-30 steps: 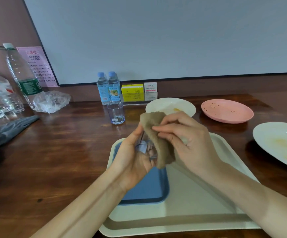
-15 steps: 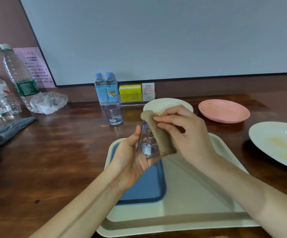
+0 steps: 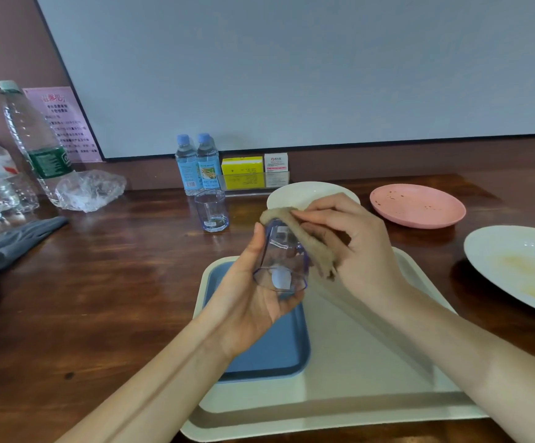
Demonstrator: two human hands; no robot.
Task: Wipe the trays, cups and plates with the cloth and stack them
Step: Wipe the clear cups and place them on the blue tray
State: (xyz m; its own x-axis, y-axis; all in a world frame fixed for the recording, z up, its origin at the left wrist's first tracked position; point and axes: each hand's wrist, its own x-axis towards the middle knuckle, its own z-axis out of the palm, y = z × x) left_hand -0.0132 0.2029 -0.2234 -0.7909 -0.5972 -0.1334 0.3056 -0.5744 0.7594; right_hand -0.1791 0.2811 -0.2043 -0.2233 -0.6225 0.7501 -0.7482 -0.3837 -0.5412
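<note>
Fingers of the right hand pinch the brown cloth against an empty clear cup, which the left hand grips mid-frame above two nested trays, blue tray in cream tray. Second cup stands empty behind. Three plates: pink plate speckled, right plate smeared yellow.

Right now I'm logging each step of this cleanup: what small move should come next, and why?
Probably draw the cloth along the clear cup's side: the left hand holds the cup tilted over the trays, and the right hand presses the cloth on it.
</note>
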